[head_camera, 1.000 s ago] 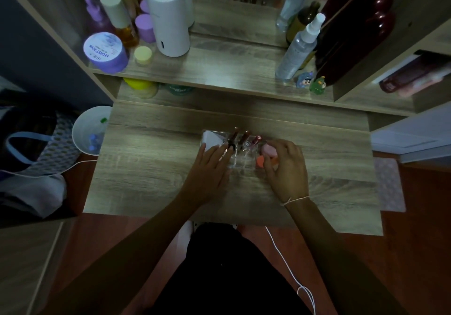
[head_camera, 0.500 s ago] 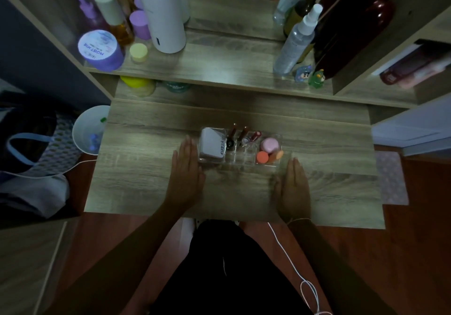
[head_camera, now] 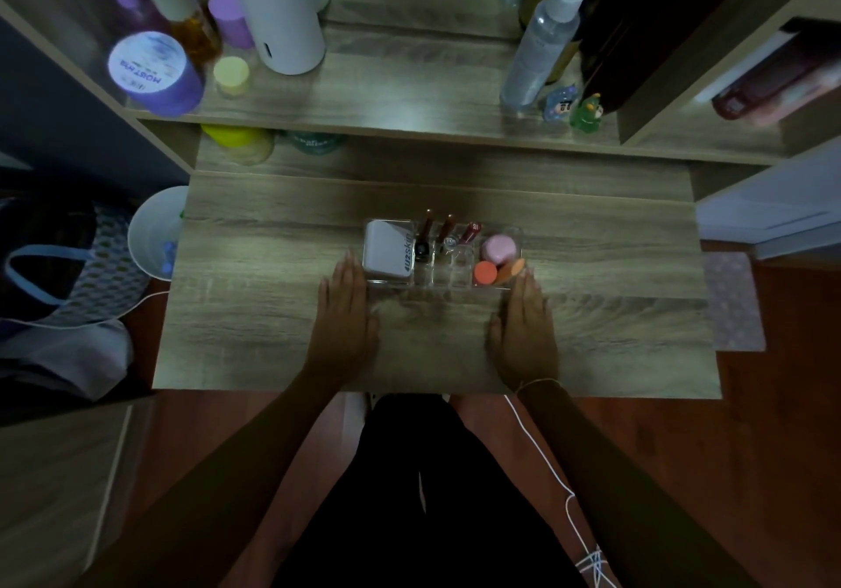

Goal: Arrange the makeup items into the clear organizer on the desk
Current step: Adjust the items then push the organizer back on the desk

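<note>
Already the clear organizer [head_camera: 442,254] sits near the middle of the desk [head_camera: 282,328] with everything in view tucked into it: a white box [head_camera: 388,249] fills the left compartment, three slim tubes [head_camera: 448,232] lean in the middle slots, and a pink puff [head_camera: 499,248] with orange sponges [head_camera: 496,272] crowds the right end. Both hands lie flat, palms down on the wood in front of it, holding nothing; the left hand [head_camera: 344,314] has its fingers stretched out and close together, tips just beside the organizer's left front corner, and the right hand [head_camera: 523,328] rests the same way with its fingertips touching or nearly touching the right front corner, which of the two I cannot tell. The job looks finished, so the risks are small ones. A careless slide forward of either hand could shove the light plastic tray and skew it. The tubes stand tilted, not upright, so a jolt might tip one out over the back wall. The orange sponges sit high at the front right edge and seem the likeliest to roll out if that corner gets bumped. Dim light also makes the clear walls hard to see, so a hand lifting away could clip them.
</note>
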Demonstrator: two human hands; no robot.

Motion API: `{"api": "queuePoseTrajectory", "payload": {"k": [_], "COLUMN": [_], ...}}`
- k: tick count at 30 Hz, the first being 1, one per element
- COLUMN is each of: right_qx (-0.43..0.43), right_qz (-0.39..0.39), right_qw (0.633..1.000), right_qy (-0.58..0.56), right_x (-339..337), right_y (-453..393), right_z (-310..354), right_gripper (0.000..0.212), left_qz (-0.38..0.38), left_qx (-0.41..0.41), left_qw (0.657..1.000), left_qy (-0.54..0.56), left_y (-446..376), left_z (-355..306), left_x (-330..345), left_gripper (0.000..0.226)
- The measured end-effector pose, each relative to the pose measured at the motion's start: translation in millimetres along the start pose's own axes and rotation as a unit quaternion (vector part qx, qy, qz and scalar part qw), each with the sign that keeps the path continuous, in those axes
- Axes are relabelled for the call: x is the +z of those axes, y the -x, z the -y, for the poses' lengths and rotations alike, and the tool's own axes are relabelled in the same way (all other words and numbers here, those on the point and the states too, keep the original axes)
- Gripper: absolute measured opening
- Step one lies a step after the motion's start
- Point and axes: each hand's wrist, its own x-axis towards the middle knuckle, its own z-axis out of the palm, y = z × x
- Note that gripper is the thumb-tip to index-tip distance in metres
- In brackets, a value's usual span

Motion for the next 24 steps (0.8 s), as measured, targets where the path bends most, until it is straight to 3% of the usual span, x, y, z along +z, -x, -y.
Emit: {"api": "queuePoseTrajectory", "payload": {"k": [12,24], "right_qx": [0.041,0.053], "right_qz": [0.015,0.014], "right_qw": [0.998,0.997], "right_qy": [0.047,0.055], "right_x": [-8.1,-36.4], "right_y": [-9.8,-20.5], "right_z": [-20.0,-81.8], "right_gripper": [0.072,0.069], "left_qz": [0.021,0.046], "left_qx": [0.029,0.076], "left_qw": [0.999,0.994], "left_qy": [-0.013,-0.059], "left_y": [-12.0,-38.9], "left_z": [-17.1,-69.2], "left_x": [4.7,19.4], "left_gripper": [0.072,0.065]}}
